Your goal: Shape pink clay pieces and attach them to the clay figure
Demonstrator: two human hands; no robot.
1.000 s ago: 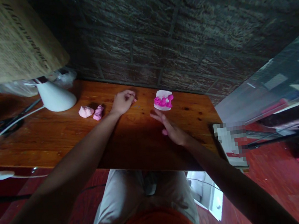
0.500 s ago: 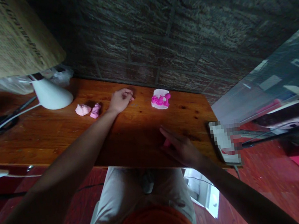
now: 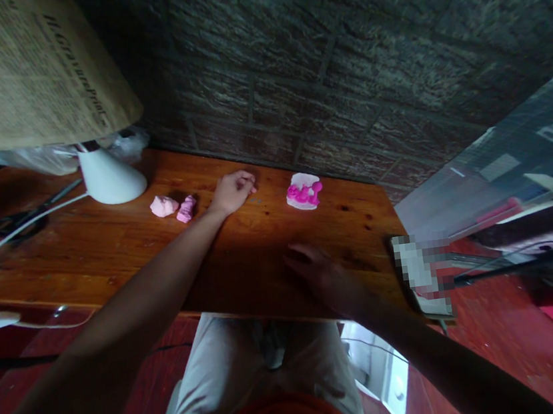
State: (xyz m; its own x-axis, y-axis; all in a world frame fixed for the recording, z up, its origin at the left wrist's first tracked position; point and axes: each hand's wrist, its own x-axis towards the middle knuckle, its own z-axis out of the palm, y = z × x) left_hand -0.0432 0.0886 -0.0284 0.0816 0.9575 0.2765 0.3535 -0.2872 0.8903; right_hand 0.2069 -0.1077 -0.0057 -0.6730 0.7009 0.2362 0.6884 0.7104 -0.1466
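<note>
A dark stone-patterned wall (image 3: 309, 62) backs a narrow wooden desk (image 3: 127, 265), with a paper-shaded lamp (image 3: 112, 179) at its left. Near the wall, right of the middle, lies a flat pale pink piece (image 3: 303, 178) with magenta shapes (image 3: 304, 195) across it. To the left, two pink lumps (image 3: 163, 206) sit close together.

The left hand (image 3: 234, 190) rests between the lumps and the flat piece, its fingers loosely curled; whether anything is inside cannot be told. The right hand (image 3: 322, 272) is in shadow near the front edge, fingers bent, and its grip cannot be made out either.

The flat piece looks like soft modelling clay, probably light and easily dented; the bare pale rim seems the safest hold, with support beneath, as pinching the magenta shapes could smear them.
</note>
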